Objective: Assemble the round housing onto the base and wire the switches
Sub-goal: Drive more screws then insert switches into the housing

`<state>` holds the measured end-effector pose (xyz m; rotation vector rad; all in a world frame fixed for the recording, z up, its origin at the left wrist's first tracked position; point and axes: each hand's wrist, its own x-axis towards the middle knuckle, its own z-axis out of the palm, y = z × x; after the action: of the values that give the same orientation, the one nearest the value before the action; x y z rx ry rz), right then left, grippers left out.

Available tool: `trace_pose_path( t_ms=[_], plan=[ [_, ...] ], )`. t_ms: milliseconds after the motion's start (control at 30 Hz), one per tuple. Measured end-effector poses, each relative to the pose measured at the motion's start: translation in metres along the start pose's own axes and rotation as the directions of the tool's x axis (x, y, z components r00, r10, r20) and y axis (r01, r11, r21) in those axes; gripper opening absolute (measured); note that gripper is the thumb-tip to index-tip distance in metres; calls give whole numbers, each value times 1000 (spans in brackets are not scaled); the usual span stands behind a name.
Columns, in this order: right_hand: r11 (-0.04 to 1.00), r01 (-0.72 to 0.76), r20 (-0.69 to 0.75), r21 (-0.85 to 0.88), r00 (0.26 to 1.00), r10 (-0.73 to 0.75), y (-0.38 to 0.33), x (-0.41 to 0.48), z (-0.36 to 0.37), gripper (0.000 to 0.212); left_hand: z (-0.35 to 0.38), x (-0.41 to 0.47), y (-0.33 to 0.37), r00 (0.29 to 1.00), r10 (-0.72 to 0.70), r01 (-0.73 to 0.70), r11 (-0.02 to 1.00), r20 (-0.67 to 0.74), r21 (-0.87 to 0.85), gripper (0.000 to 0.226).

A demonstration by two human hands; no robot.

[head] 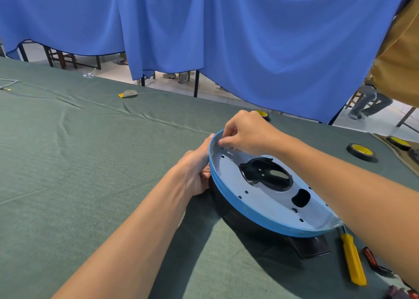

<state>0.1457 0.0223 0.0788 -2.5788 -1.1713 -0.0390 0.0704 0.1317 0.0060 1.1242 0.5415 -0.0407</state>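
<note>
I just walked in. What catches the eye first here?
A round housing, pale blue with a bright blue rim, sits on a black base right of centre on the green table. The left hand grips its left edge; the right hand pinches at its far rim. A blue curtain hangs behind.

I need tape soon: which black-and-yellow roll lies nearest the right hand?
The roll partly hidden just behind the right hand; the other two rolls lie farther right.

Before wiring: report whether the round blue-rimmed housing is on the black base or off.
On: the round blue-rimmed housing lies atop the black base; seating unclear.
</note>
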Motion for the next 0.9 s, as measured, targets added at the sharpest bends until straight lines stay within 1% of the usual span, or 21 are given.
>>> trace_pose_path(
  t_ms=[67,100,200,267,333,400,467,500,567,633,767,900],
  plan=[
    [999,-3,-2,-45,1000,3,1,-1,-3,30,1,-1,0,1000,5,-5,1000,7,-9,39],
    [999,0,-4,-47,1000,-1,2,-2,-5,30,1,-1,0,1000,8,-8,1000,12,-17,39],
    [999,18,34,36,999,-19,3,-5,-10,12,2,-2,0,1000,9,-8,1000,17,-28,41],
    [998,38,58,40,998,-40,2,-5,-9,9,2,-1,0,1000,7,-7,1000,19,-24,40],
    [999,51,22,-3,998,-50,0,-5,-3,10,2,-1,1,1000,-3,4,1000,16,-25,38],
    [994,54,-20,-96,998,-56,-1,-2,3,17,2,-2,1,1000,-7,7,1000,7,-17,38],
    [990,54,-18,-131,998,-57,-1,-2,3,20,2,-2,1,1000,-2,2,1000,1,-14,38],
    [993,53,-6,-105,999,-54,0,-2,0,20,2,-2,1,1000,0,0,1000,0,-20,38],
    [999,41,26,-4,999,-40,2,-3,-5,12,2,-3,1,1000,-2,2,999,0,-34,40],
    [999,25,61,45,998,-28,2,-4,-6,8,2,-3,1,1000,-3,3,999,-2,-33,40],
    [999,-6,49,37,999,4,1,-1,1,15,3,-3,2,1000,-10,10,999,-2,-44,38],
    [999,12,22,45,1000,-13,3,1,-1,4,3,-2,1,1000,-12,12,1000,-12,-21,37]
  ],
)
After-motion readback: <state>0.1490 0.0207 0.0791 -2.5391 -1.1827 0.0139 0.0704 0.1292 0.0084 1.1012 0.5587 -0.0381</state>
